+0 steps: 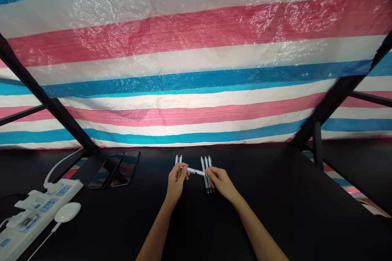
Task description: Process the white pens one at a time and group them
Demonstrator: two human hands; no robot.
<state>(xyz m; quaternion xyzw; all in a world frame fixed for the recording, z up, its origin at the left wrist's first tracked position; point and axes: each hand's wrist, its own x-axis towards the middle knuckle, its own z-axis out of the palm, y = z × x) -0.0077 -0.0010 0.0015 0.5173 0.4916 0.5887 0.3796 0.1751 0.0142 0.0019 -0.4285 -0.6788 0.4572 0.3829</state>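
Note:
A white pen (195, 171) is stretched sideways between my two hands above the black table. My left hand (176, 183) pinches one end of it between thumb and fingers. At the other end, the thumb and fingertips of my right hand (223, 181) close on the pen. Just behind the left hand, the tops of two white pens (178, 158) stick out, their lower parts hidden by the hand. Beside and partly under the right hand, three white pens (207, 185) with dark tips lie side by side, pointing away from me.
Two dark phones (126, 169) lie to the left. A white power strip (43, 212) with plugs and cables is at the near left, beside a white rounded device (67, 212) on a cord. Black frame bars (330, 102) flank a striped plastic sheet (196, 116) behind.

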